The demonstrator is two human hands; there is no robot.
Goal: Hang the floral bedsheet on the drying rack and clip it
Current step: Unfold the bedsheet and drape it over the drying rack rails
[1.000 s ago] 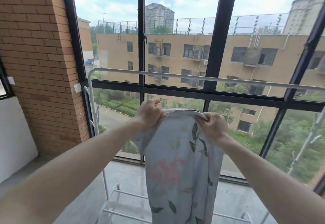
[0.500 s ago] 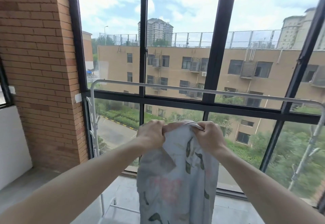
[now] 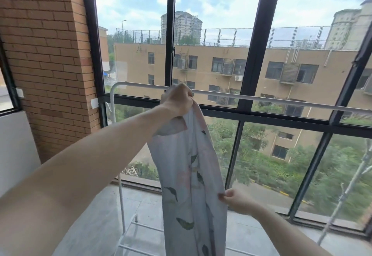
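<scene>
Left hand at frame centre, fingers curled tight, clamping bunched top of floral bedsheet right in front of drying rack top rail. Sheet: thin pale-blue cotton-like cloth, dark leaf and faint pink flower print, hanging in long soft folds to bottom edge. Right hand, lower right of centre, pinches sheet's right edge between thumb and fingertips. Rack: smooth white metal tubing, rounded corner. Rough brick wall upper left; dark-framed window behind.
</scene>
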